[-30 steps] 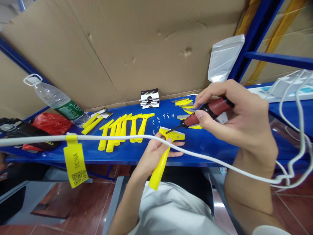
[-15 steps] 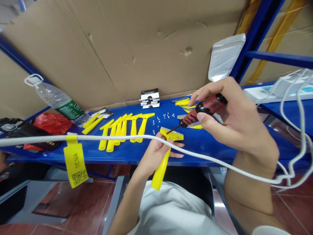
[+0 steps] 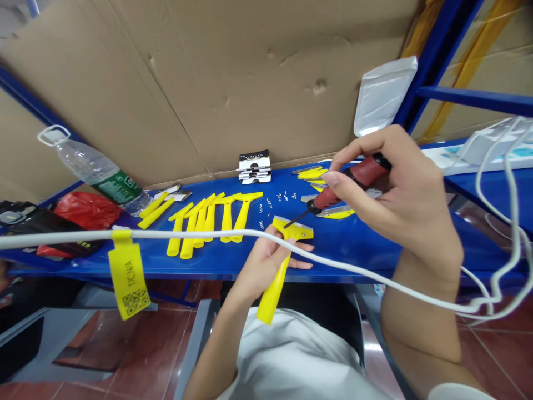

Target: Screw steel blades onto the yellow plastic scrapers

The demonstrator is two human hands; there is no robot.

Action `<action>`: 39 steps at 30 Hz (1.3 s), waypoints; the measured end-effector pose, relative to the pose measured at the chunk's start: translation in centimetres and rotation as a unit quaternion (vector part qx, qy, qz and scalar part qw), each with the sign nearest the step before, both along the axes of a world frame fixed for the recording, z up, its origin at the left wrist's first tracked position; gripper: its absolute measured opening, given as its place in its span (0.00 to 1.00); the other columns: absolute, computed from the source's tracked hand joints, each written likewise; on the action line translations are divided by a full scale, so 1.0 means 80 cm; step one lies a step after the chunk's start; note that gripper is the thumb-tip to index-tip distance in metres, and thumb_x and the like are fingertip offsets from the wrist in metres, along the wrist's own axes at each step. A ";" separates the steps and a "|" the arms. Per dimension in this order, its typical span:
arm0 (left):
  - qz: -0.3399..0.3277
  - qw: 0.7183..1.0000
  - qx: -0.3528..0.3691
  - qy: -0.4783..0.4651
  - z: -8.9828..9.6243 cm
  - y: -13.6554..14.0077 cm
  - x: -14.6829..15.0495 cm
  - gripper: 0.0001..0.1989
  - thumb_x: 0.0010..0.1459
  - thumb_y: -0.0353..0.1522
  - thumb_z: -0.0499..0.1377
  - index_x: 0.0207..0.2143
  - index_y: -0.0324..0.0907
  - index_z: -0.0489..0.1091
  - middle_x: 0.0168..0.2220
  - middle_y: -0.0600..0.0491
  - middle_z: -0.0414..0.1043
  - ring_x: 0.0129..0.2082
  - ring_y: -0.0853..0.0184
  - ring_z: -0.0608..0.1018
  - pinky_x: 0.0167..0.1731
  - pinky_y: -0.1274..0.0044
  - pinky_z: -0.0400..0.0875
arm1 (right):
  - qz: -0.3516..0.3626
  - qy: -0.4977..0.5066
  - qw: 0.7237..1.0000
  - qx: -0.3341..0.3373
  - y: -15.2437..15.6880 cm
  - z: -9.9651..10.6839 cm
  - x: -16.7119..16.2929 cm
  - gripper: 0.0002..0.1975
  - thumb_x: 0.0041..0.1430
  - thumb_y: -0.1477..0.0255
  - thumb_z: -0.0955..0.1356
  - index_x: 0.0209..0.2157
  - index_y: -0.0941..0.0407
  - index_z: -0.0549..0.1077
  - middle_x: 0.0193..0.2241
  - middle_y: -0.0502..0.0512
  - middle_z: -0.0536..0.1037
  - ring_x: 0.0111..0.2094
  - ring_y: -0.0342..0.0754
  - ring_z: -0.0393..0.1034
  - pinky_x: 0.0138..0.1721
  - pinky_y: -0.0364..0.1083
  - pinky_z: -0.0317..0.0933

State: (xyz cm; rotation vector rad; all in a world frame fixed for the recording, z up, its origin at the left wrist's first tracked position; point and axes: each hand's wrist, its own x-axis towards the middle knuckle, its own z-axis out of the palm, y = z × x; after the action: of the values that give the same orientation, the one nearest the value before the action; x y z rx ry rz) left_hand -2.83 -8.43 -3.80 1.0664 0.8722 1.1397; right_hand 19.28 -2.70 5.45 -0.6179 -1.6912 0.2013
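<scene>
My left hand (image 3: 263, 262) is closed around the neck of a yellow scraper (image 3: 271, 294), whose handle points down toward my lap. A metal blade edge and one screw show on the scraper's head. In my right hand (image 3: 410, 194) is a red and black screwdriver (image 3: 328, 198), its shaft slanting down so the tip meets the left part of the scraper head. Small screws (image 3: 270, 204) lie loose on the blue table behind the scraper. Beyond the screwdriver are yellow scraper parts with blades (image 3: 338, 213), partly hidden by my right hand.
Several yellow scraper handles (image 3: 204, 222) lie in a row on the blue table (image 3: 141, 261). Small boxes (image 3: 255, 166) stand by the cardboard wall. A plastic bottle (image 3: 100, 169) leans at left. A white cable (image 3: 333, 260) with a yellow tag (image 3: 129, 280) crosses the foreground.
My right hand has shifted its fingers and turned on the screwdriver handle, moving slightly up and left. My left hand and the scraper stay almost where they were.
</scene>
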 end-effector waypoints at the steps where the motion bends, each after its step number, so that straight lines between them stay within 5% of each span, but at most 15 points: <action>1: -0.003 1.000 0.000 0.000 0.000 0.000 0.000 0.22 0.69 0.40 0.72 0.57 0.40 0.72 0.58 0.40 0.80 0.56 0.47 0.87 0.44 0.61 0.90 | -0.001 -0.001 1.000 -0.002 0.000 0.000 0.000 0.11 0.64 0.69 0.77 0.44 0.51 0.75 0.41 0.51 0.80 0.32 0.44 0.80 0.27 0.42 0.67; 5: -0.010 1.000 0.001 -0.001 0.002 -0.001 0.000 0.22 0.69 0.40 0.72 0.58 0.41 0.72 0.59 0.39 0.80 0.55 0.47 0.87 0.45 0.61 0.90 | 0.023 -0.009 1.000 0.008 -0.002 -0.002 -0.001 0.12 0.64 0.68 0.74 0.47 0.49 0.74 0.48 0.53 0.78 0.37 0.47 0.79 0.31 0.46 0.70; 10: 0.000 1.000 0.001 0.005 0.004 -0.001 0.001 0.23 0.68 0.41 0.73 0.56 0.40 0.72 0.58 0.38 0.80 0.56 0.45 0.87 0.44 0.61 0.90 | -0.026 0.000 0.999 0.032 0.000 -0.003 -0.001 0.09 0.66 0.67 0.75 0.44 0.49 0.75 0.42 0.52 0.79 0.39 0.47 0.78 0.29 0.44 0.68; 16: -0.003 1.000 0.004 0.006 0.003 -0.002 -0.001 0.22 0.69 0.40 0.71 0.58 0.41 0.72 0.58 0.40 0.80 0.55 0.49 0.87 0.45 0.62 0.90 | -0.006 -0.010 1.000 0.011 -0.003 -0.001 0.000 0.10 0.66 0.65 0.75 0.46 0.46 0.74 0.44 0.53 0.79 0.37 0.51 0.78 0.36 0.52 0.73; 20: -0.003 1.000 0.013 0.013 0.000 -0.002 -0.002 0.23 0.69 0.42 0.72 0.59 0.42 0.72 0.60 0.40 0.78 0.57 0.47 0.86 0.46 0.62 0.90 | -0.042 -0.011 0.999 0.025 0.002 -0.001 -0.001 0.09 0.65 0.68 0.76 0.44 0.48 0.74 0.41 0.52 0.79 0.36 0.48 0.77 0.34 0.48 0.70; 26: -0.002 1.000 0.013 0.017 0.002 -0.002 -0.001 0.25 0.68 0.43 0.73 0.59 0.42 0.71 0.62 0.39 0.78 0.57 0.46 0.86 0.45 0.62 0.90 | -0.003 -0.009 1.000 0.025 -0.001 0.001 -0.002 0.10 0.61 0.73 0.74 0.44 0.49 0.75 0.34 0.50 0.79 0.31 0.48 0.77 0.29 0.47 0.67; 39: -0.007 0.999 0.024 0.027 0.004 -0.003 -0.001 0.28 0.70 0.43 0.71 0.66 0.45 0.69 0.69 0.38 0.73 0.60 0.46 0.85 0.47 0.62 0.90 | -0.059 -0.015 0.998 0.032 0.001 0.000 -0.001 0.08 0.61 0.69 0.76 0.39 0.50 0.75 0.38 0.53 0.82 0.36 0.50 0.78 0.27 0.47 0.63</action>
State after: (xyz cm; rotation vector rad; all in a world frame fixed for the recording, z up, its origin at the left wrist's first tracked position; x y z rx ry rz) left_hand -2.93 -8.71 -3.49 1.1450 0.8819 1.1305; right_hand 19.21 -2.60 5.42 -0.6726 -1.6771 0.0547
